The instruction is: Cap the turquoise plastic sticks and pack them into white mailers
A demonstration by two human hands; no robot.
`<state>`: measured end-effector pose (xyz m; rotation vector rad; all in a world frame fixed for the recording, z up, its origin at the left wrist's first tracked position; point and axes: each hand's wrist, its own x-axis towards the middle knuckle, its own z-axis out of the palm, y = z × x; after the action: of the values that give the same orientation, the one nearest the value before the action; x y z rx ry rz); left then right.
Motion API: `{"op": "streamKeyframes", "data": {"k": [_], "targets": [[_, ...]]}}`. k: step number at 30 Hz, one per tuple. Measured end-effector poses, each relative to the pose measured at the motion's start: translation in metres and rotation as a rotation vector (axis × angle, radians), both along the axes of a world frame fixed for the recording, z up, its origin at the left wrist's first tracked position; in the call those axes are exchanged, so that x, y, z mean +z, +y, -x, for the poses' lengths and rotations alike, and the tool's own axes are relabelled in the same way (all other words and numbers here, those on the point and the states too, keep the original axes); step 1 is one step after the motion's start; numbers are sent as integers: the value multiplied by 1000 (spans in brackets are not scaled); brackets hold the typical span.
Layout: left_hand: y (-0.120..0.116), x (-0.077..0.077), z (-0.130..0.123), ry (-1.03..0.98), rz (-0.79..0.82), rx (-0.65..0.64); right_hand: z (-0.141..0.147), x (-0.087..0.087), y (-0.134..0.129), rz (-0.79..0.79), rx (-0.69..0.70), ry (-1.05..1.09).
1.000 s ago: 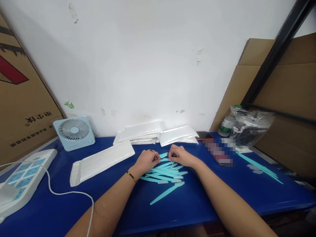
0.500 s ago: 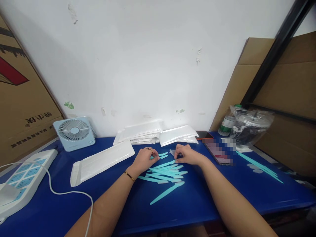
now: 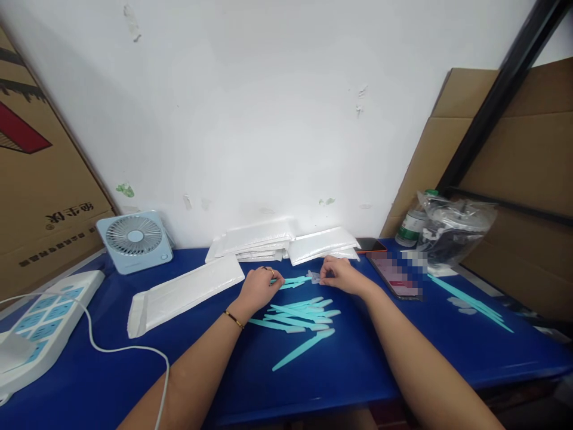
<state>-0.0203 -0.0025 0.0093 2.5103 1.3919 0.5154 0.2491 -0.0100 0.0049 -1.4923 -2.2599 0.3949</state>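
Note:
Several teal sticks with pale, angled ends lie in a fanned pile (image 3: 299, 315) on the blue table. One more stick (image 3: 299, 352) lies apart, nearer the front edge. Beyond the pile, my left hand (image 3: 262, 285) pinches the left part of some teal sticks (image 3: 295, 282). My right hand (image 3: 336, 275) has its fingers closed beside small translucent pieces (image 3: 313, 276), just right of those sticks; what its fingertips hold is too small to name.
White padded packets (image 3: 253, 239) lie along the wall, another (image 3: 185, 295) at left. A fan (image 3: 136, 239), power strip (image 3: 54, 322) and cable stand left. A phone (image 3: 394, 275), bottle (image 3: 409, 230), plastic bag (image 3: 456, 230) and more teal sticks (image 3: 470, 301) are right.
A stick from the top of the pile has moved up to the sticks at my left hand. My right hand has shifted slightly up and right, off the pile.

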Motion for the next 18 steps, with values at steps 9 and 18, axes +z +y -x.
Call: {"op": "streamKeyframes", "data": {"k": [9,18], "targets": [[-3,-8,1,-4,30,-27,-3,-6,2,-6,-72,101],[2,-14,1,-49,46,-74,13,12,-18,164,210,64]]}}
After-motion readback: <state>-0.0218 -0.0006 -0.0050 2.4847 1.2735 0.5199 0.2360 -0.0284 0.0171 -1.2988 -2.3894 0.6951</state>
